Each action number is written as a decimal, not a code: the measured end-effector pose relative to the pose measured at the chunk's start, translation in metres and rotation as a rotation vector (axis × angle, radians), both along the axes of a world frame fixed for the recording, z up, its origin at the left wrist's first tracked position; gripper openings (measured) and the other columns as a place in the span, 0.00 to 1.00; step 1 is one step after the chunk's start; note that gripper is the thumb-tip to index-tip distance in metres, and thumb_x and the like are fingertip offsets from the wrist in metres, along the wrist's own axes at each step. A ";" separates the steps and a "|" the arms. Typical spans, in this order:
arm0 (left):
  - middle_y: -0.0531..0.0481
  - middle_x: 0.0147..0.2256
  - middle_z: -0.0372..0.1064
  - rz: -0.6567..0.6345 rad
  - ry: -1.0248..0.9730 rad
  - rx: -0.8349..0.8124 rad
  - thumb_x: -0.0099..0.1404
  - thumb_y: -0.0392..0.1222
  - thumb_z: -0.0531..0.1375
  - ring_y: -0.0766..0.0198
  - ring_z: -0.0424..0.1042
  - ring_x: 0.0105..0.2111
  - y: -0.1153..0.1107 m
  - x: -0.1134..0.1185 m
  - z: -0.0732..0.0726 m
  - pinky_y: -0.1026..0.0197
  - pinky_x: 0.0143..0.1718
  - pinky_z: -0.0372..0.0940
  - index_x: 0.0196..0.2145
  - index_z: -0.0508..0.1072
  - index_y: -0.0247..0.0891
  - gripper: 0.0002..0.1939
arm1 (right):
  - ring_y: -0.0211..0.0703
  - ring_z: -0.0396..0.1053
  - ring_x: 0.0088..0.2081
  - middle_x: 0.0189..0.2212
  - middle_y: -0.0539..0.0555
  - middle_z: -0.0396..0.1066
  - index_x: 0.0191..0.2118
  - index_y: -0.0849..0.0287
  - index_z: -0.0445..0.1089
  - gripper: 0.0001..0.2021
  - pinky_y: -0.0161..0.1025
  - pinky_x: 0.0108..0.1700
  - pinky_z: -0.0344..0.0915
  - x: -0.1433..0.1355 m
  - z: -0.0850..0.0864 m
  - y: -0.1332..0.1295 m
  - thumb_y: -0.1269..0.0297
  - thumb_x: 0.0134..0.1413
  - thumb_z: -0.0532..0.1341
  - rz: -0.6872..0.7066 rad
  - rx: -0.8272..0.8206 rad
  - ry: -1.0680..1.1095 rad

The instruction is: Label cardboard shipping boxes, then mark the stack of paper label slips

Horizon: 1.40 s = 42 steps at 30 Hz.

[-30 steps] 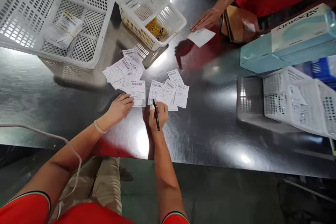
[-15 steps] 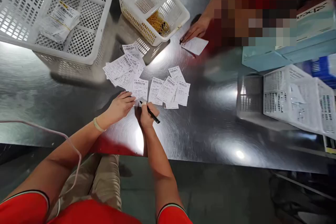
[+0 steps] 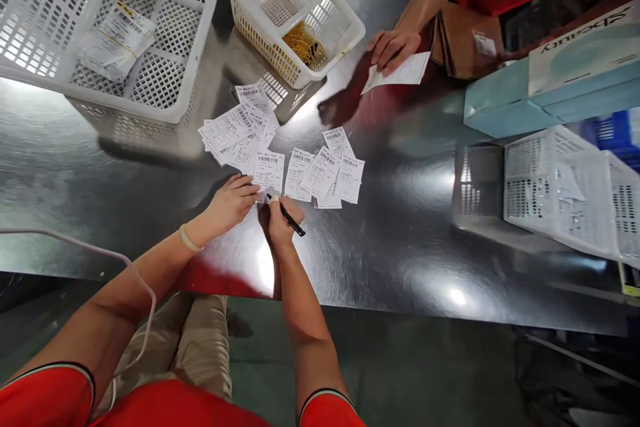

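Observation:
In my right hand (image 3: 283,219) is a black pen (image 3: 293,220), its tip at the lower part of a printed paper slip (image 3: 269,172). My left hand (image 3: 234,199) lies flat on the metal table, fingers stretched out, with the fingertips at the slip's left edge. Further slips (image 3: 233,130) with barcodes are fanned out beyond my left hand. To the right of the slip under the pen, another overlapping group of slips (image 3: 320,172) is spread on the table.
A large white crate (image 3: 180,103) holding bagged packets stands at the back left. Beside it is a divided white basket (image 3: 350,47) with rubber bands. Across the table a co-worker's hand (image 3: 397,50) holds a white paper (image 3: 413,70). Pale blue boxes (image 3: 500,100) and white baskets (image 3: 530,177) stand right.
The co-worker's hand has shifted right and lifted the white paper off the table. My hands, the pen and the slips stay nearly the same.

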<state>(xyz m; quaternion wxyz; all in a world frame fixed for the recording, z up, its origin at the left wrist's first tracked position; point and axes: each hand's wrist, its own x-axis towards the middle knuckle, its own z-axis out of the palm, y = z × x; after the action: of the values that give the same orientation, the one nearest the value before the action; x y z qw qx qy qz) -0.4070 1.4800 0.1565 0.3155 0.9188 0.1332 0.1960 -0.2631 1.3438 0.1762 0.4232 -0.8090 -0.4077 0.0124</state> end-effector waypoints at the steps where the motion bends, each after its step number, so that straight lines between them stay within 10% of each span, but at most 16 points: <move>1: 0.41 0.59 0.86 0.000 0.003 -0.009 0.82 0.32 0.59 0.46 0.78 0.68 0.000 0.000 0.000 0.32 0.74 0.71 0.52 0.89 0.42 0.17 | 0.38 0.53 0.24 0.20 0.44 0.54 0.24 0.51 0.54 0.27 0.39 0.31 0.57 0.000 0.000 0.000 0.52 0.79 0.56 0.008 0.010 0.000; 42: 0.43 0.58 0.86 0.012 0.006 -0.002 0.81 0.34 0.60 0.47 0.79 0.67 0.001 0.001 0.000 0.34 0.73 0.72 0.52 0.89 0.43 0.16 | 0.39 0.56 0.24 0.19 0.46 0.57 0.23 0.49 0.53 0.28 0.40 0.29 0.58 -0.002 0.005 0.002 0.48 0.79 0.53 -0.151 0.025 0.019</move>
<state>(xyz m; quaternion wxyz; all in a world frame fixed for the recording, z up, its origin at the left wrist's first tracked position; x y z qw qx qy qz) -0.4062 1.4809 0.1562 0.3150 0.9183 0.1399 0.1948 -0.2650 1.3461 0.1814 0.4370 -0.8320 -0.3414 -0.0169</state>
